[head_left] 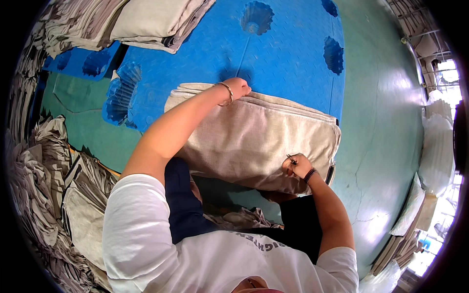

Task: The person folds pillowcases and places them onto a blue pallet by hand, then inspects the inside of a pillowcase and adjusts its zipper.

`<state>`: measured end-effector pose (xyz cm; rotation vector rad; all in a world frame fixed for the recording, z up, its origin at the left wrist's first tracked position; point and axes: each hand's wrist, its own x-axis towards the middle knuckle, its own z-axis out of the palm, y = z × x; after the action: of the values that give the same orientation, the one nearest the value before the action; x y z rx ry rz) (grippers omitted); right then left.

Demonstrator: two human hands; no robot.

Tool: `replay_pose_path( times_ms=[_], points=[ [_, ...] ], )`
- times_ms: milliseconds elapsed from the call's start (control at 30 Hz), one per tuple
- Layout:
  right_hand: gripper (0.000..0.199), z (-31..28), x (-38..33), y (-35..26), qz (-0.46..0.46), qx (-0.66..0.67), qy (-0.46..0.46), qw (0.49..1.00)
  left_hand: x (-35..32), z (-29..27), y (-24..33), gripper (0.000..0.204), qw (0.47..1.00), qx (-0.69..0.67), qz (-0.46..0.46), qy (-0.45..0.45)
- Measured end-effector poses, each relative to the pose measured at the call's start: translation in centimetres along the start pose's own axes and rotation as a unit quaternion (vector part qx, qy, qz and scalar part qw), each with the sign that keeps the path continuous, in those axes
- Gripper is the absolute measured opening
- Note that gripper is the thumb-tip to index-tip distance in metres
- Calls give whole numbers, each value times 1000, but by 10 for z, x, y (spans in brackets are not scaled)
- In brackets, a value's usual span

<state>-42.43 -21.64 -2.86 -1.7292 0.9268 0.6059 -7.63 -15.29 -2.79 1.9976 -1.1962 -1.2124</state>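
A folded beige cloth cover (244,139), with stitched seams and dark trim at its right edge, lies across the near edge of the blue plastic platform (210,68) and hangs down toward my legs. My left hand (238,88) is closed at the cover's far edge, pinching the fabric; its fingertips are partly hidden. Over the near right part of the cover, my right hand (300,166) is curled round a small dark pointed tool (291,158) that looks like thread snips. Most of the tool is covered by the fingers.
Folded beige covers (151,22) are stacked at the platform's far left. Loose beige cloth (83,205) is heaped on the left. Broken-edged holes (256,18) pierce the platform. Green floor (376,122) runs along the right, with wrapped white bundles (437,146) beyond.
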Motion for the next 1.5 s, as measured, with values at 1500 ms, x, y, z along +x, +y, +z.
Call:
replay_pose_path(
  times_ms=[1500],
  points=[
    [29,-3,32,-152,-165,-104,226,954,-17,-18,-3,20,982,104,158,-12]
  ],
)
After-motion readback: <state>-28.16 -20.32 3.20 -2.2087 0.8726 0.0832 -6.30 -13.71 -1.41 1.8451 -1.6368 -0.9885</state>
